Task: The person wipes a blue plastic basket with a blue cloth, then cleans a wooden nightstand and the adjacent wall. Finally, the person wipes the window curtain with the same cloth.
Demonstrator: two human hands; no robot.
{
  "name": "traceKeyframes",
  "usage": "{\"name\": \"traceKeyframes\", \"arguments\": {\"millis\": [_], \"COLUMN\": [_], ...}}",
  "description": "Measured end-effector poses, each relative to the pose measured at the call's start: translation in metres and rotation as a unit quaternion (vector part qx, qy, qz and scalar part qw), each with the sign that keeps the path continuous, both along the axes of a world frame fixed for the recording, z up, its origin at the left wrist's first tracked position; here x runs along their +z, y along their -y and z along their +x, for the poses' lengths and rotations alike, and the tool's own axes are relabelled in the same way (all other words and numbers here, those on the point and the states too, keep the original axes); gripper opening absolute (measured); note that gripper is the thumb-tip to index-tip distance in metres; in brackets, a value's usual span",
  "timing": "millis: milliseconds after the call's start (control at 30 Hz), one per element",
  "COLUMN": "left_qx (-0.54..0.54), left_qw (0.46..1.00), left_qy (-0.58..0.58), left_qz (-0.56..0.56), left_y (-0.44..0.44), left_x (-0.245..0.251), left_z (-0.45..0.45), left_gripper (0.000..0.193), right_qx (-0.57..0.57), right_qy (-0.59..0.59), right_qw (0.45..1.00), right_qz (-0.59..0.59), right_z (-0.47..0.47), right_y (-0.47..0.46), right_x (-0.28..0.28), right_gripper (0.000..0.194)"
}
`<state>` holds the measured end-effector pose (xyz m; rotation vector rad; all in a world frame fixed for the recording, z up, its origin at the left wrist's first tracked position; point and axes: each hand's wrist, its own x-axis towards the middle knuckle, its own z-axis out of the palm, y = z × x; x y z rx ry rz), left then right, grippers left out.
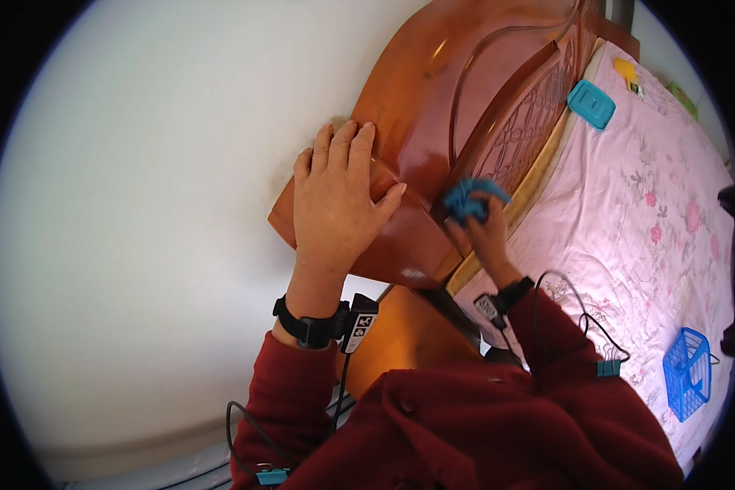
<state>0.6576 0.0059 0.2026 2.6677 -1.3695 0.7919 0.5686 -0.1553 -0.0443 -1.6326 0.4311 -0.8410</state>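
My left hand lies palm down on the near end of a glossy carved wooden headboard, fingers slightly spread and thumb apart. In my right hand is a bunched blue cloth, a little blurred. The cloth is against the lower part of the headboard, by the carved lattice panel and close to the mattress edge. Whether it presses on the wood is hard to tell.
A pink floral sheet covers the bed at right. On it are a teal plastic lid or tray, a yellow object and a blue plastic basket. A white wall stands at left; a wooden surface is below. Cables run along both sleeves.
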Motion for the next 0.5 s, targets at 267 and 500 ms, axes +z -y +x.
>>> {"name": "traceKeyframes", "arguments": {"millis": [267,500], "left_qx": [-0.020,-0.026], "left_qw": [1.000,0.999], "left_qy": [0.002,0.017], "left_qz": [-0.005,-0.021], "left_y": [-0.001,-0.002], "left_x": [-0.001,-0.004], "left_z": [0.000,0.003], "left_gripper": [0.072,0.070], "right_qx": [0.042,-0.093], "right_qy": [0.032,-0.074], "right_qw": [0.998,0.986], "right_qz": [-0.029,0.118], "right_z": [-0.012,0.014], "right_y": [-0.003,0.053], "right_x": [-0.018,0.034], "right_gripper": [0.039,0.033]}}
